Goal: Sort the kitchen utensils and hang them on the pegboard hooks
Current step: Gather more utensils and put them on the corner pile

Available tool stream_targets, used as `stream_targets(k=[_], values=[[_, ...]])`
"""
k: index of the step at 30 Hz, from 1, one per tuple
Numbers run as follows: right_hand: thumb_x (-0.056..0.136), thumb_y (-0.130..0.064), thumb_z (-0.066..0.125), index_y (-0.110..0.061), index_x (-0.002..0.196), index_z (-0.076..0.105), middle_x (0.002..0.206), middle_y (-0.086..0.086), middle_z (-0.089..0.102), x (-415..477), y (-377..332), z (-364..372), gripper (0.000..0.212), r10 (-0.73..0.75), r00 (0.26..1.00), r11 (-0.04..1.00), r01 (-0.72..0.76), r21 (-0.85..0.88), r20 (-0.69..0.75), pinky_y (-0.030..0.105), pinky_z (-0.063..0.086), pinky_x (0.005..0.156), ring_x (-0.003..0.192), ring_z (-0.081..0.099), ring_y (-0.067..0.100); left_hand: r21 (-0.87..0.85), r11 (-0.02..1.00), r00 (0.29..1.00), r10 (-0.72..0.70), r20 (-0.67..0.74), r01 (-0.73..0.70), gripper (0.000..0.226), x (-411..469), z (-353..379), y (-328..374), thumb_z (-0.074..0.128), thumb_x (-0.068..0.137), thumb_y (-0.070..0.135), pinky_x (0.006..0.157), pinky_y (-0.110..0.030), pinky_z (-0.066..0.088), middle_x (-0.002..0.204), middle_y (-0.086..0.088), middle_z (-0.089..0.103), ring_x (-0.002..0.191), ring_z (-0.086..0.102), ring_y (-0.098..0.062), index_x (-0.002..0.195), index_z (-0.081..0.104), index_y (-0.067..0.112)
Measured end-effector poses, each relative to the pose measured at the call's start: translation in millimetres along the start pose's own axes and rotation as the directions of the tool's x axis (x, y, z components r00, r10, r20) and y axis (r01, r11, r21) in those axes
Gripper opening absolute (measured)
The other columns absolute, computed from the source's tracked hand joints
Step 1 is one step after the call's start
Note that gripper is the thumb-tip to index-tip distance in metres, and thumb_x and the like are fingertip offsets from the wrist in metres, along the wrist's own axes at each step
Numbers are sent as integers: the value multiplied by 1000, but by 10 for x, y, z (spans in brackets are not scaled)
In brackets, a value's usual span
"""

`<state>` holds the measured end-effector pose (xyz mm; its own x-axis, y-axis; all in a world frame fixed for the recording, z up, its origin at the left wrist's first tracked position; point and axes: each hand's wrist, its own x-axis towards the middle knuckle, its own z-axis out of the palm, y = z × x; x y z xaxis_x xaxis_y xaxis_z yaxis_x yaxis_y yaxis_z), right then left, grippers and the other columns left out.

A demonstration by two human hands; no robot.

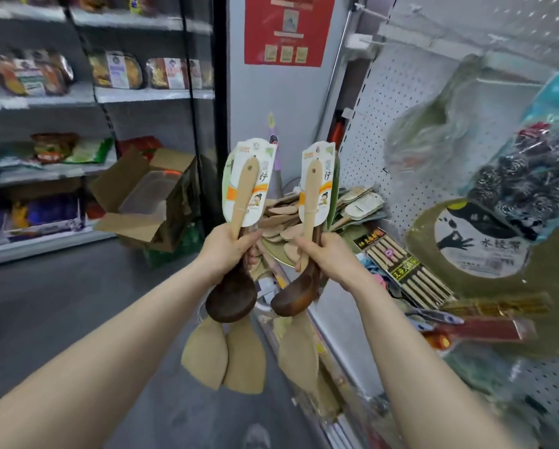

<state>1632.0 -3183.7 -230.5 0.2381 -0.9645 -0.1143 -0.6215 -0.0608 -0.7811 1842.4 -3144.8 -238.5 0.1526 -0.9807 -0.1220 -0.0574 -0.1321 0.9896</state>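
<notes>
Head view. L hand (229, 251): first bundle (246, 192), pale wooden spatulas plus dark brown ladle, gripped, handles up. R hand (323, 254): second like bundle (310, 196) gripped. Bundles held side by side, apart, left of white perforated pegboard (365, 131); heap of wooden utensils (279, 222) behind.

Two utensil bundles stand handles-up, left of the pegboard (369, 124). The left bundle (245, 192), gripped by the left hand (226, 251), has a pale wooden handle with a printed card, a dark ladle bowl (231, 301) beneath it and two pale spatula blades (223, 358) lowest. The right bundle (310, 196), in the right hand (326, 254), is nearer the pegboard and has the same make-up, with one pale blade visible. A loose pile of pale wooden spatulas (281, 222) lies at the pegboard's foot. A bare hook (367, 8) projects near the pegboard's top.
</notes>
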Motion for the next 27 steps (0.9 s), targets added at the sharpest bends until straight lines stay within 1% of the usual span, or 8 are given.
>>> stream_targets(k=[4,8,10,13,18,21,25,27], values=[[93,-58,53,-9,86,71,82,10,75,614,29,-30,52,-11,1000,1000,11,0,4,45,56,82,81,71,28,13,1000,1000,-2,25,2,30,700,23,23,65,93,20,63,-42,53,57,-10,57,54,59,-27,67,56,9],[94,-56,54,-23,77,70,81,8,76,1203,71,-67,40,-9,1000,999,8,41,22,48,54,88,84,71,24,28,999,998,-42,46,41,31,1326,82,77,66,93,23,63,-39,52,56,-9,58,53,59,-26,66,57,11],[93,-59,54,-18,81,72,81,8,76,1487,73,-131,45,5,1000,1000,-5,28,11,48,55,86,83,71,24,53,997,996,-60,73,56,32,1655,134,153,65,94,22,58,-36,51,53,-7,57,49,58,-23,65,57,9],[96,-51,56,-9,84,73,79,8,76,1896,103,-278,47,18,1000,998,-18,59,2,43,55,82,80,72,24,44,996,991,-85,102,81,29,2127,241,273,65,94,22,58,-34,52,54,-7,56,48,58,-21,70,57,7],[97,-46,57,-12,80,75,78,2,76,2236,232,-477,42,108,994,992,-107,62,-12,33,53,81,81,70,18,36,985,968,-175,180,171,28,2688,459,306,61,96,20,48,-29,49,54,-8,51,44,56,-20,72,53,7],[96,-45,60,-17,79,74,73,-6,74,2438,376,-609,36,175,983,984,-172,53,-59,30,52,74,76,67,12,89,976,940,-215,264,198,31,3042,631,264,60,97,18,45,-25,48,56,-9,50,48,55,-21,68,54,8],[89,-51,65,-16,92,74,90,5,75,2652,642,-707,35,318,940,948,-310,75,-124,39,56,83,89,70,23,195,964,895,-245,374,182,33,3459,871,169,63,95,25,50,-27,49,50,-5,53,48,56,-22,75,58,-1],[89,-49,65,-19,89,71,91,4,74,2705,721,-736,31,403,905,914,-390,111,-139,38,56,83,89,70,24,225,953,863,-281,421,200,27,3616,1010,156,60,97,21,42,-20,46,53,-7,51,40,55,-15,78,54,3]])
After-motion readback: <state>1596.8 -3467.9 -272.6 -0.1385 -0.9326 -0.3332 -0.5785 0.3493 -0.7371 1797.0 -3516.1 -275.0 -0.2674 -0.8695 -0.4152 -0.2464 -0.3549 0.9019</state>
